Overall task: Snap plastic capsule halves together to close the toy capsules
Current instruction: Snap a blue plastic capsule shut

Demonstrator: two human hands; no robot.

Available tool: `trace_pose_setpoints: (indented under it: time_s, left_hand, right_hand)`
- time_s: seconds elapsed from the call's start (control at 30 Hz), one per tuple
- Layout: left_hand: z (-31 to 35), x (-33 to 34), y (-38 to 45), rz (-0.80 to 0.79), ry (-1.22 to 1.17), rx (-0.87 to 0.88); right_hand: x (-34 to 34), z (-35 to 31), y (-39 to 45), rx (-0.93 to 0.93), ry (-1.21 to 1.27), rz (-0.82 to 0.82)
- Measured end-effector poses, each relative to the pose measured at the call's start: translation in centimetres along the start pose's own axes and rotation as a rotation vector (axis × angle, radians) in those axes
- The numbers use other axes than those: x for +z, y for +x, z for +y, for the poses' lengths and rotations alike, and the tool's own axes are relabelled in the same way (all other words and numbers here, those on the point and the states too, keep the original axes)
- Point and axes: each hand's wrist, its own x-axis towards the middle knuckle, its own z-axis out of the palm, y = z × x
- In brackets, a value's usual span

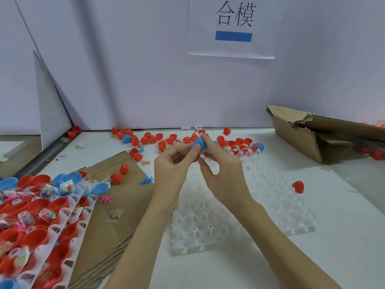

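While both of my hands meet above the far edge of the clear plastic egg-cell tray [239,215], I see the blue plastic capsule half [199,144] caught between them, raised off the white table [291,268]. My left hand [173,163] pinches it from the left with curled fingers, its thumb laid against the blue shell. My right hand [218,163] clamps it from the right, forefinger over the top. Whether a second half sits under the blue one I cannot tell; my fingers cover that part.

Beyond the hands, along the table's far edge, lies a scatter of loose red capsule halves [231,142] with a few blue ones among them. One single red capsule half [298,186] lies alone to the right of the tray. At the table's near left corner stands a white tray of filled red and blue capsule halves [41,215], each holding small bagged toys. It rests on flat brown cardboard [116,226]. At the far right corner a torn brown cardboard box [325,134] lies open on its side. On the wall behind hangs a white paper sign [233,28].
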Motion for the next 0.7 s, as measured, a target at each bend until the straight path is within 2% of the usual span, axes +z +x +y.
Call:
trace_pose_setpoints:
  time_s: [0.13,0.3,0.5,0.7]
  left_hand:
    - [0.1,0.3,-0.1,-0.018,0.002,-0.046]
    - [0.1,1.0,-0.5,-0.066,-0.010,-0.073]
    - [-0.2,1.0,-0.5,-0.094,-0.076,-0.151]
    - [-0.3,1.2,-0.7,-0.093,-0.123,-0.202]
  right_hand:
    - [0.4,-0.5,-0.2,0.024,-0.045,0.021]
    - [0.0,-0.7,-0.1,0.063,-0.094,0.140]
    - [-0.4,-0.5,0.2,0.020,-0.131,0.051]
    - [-0.1,0.1,0.2,-0.025,-0.130,0.033]
